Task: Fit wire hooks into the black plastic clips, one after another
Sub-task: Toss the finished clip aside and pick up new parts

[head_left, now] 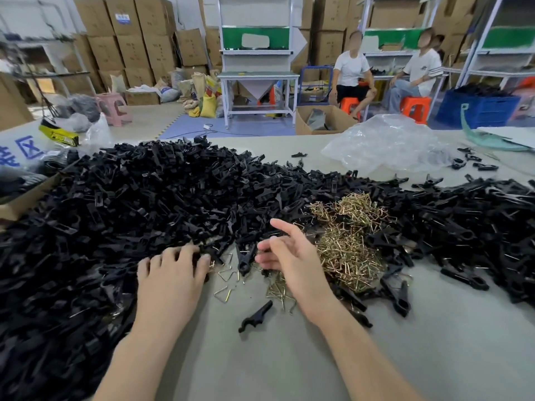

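A large heap of black plastic clips covers the left and middle of the table. A mound of brass-coloured wire hooks lies to the right of centre. My left hand lies palm down at the heap's near edge, fingertips touching clips. My right hand hovers beside the wire hooks with fingers spread and relaxed, holding nothing that I can make out. Between the hands lie a few loose triangular hooks and a clip. A single clip lies nearer to me.
More black clips spread across the right side. A crumpled clear plastic bag sits at the back right, a cardboard box at the left edge. The grey tabletop shows between my forearms. Two people sit on orange stools far behind.
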Available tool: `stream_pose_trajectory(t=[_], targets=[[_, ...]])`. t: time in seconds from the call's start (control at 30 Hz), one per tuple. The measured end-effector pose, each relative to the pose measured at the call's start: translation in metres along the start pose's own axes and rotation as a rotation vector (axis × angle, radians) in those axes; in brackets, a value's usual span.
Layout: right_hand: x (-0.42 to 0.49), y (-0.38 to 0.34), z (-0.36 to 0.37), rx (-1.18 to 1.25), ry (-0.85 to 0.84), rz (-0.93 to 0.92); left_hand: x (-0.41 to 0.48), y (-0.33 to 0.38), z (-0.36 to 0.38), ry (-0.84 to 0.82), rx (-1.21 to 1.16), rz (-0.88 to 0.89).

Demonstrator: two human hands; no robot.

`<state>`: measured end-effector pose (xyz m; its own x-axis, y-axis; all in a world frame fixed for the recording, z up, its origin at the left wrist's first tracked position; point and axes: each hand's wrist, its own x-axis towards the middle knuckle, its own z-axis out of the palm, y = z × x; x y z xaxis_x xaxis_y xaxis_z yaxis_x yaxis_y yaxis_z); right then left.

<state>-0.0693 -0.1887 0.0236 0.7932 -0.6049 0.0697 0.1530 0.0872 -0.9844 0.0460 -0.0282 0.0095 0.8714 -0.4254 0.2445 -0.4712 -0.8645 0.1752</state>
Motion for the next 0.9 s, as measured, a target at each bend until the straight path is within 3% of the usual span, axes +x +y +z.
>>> stream_pose_trajectory(t=[0.37, 0.63, 0.9], targets=[[0.003, 0.012, 0.001, -0.107, -0.006, -0.08, -0.002, 0.01, 0.003, 0.064, -0.291, 0.051], [0.005, 0.016, -0.003, -0.085, -0.028, -0.086, 0.0, 0.009, 0.001, 0.166, -0.69, -0.07], [0.004, 0.018, -0.003, -0.109, -0.055, -0.096, 0.004, 0.007, -0.004, 0.275, -0.806, -0.173]])
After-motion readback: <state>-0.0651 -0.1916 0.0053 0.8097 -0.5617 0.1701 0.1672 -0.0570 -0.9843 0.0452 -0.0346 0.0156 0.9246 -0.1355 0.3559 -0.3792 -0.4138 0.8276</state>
